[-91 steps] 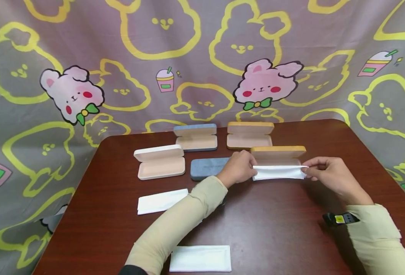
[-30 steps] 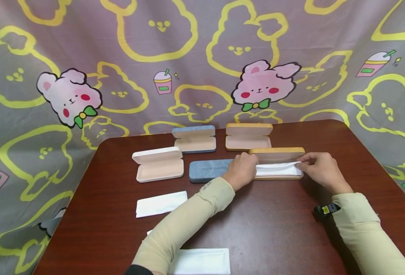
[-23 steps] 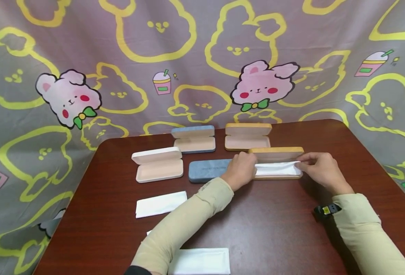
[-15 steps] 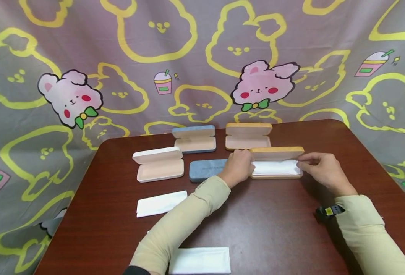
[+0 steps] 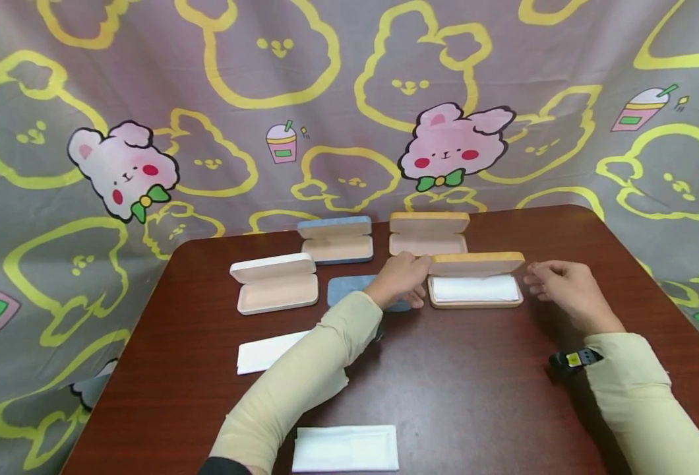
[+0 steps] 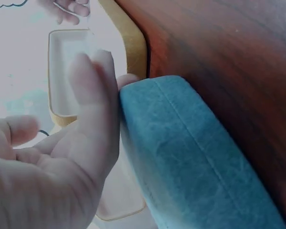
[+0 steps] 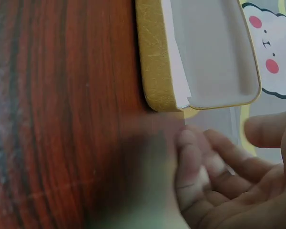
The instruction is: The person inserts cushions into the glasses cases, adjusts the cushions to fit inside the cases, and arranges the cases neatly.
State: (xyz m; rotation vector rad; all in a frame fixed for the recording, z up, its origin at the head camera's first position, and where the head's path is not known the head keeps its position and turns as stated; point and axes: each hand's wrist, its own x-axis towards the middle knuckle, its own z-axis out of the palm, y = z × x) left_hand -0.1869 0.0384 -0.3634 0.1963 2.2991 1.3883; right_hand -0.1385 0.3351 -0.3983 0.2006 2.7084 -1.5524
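Observation:
An open yellow glasses case holds a folded white cloth, laid flat in its lower half. Just left of that case is my left hand, empty, thumb and fingers apart, over the right end of a closed blue glasses case. In the left wrist view the blue case lies right beside the fingers. My right hand hovers off the right end of the yellow case, fingers loosely bent around nothing. The right wrist view shows a gap between its fingertips and the yellow case.
Behind stand another open yellow case and an open blue case. An open white case is at the left. One folded white cloth lies partly under the left forearm; another folded cloth is at the table's front.
Both hands have lowered the white cloth into the yellow case and let go of it. The left hand has drawn back to the left, the right hand slightly to the right.

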